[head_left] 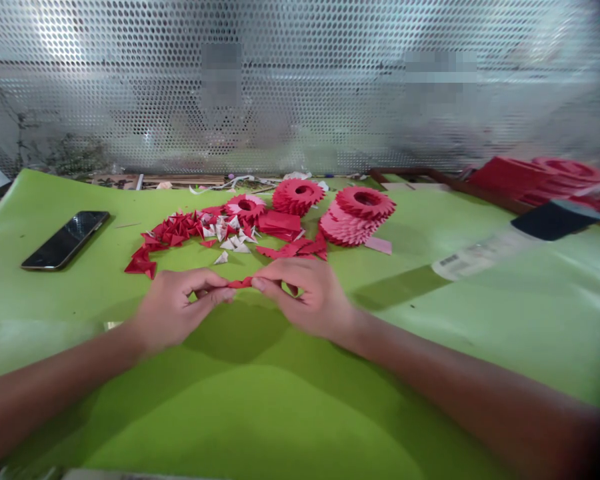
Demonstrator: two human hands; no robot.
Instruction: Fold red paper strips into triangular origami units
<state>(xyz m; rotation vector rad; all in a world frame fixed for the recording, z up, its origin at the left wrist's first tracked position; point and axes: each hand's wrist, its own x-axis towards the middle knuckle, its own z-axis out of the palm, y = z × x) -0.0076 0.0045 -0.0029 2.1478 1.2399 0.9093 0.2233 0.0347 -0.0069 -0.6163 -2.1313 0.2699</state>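
Between my two hands is a small piece of folded red paper (240, 283), pinched at both ends above the green table cover. My left hand (180, 303) grips its left end between thumb and fingertips. The right end is caught in the pinch of my right hand (305, 293). Just beyond lie a pile of red folded paper triangles (177, 230), some white folded pieces (233, 237), flat red paper pieces (297, 250) and a stack of red paper rectangles (280, 223).
Toothed paper rings stand behind: a pink-and-red one (357, 223), a red one (285, 200) and a smaller one (243, 212). A smartphone (67, 240) lies left. At right are a dark-capped clear tube (490, 257) and red paper bundles (520, 180). Perforated metal (300, 127) rises behind.
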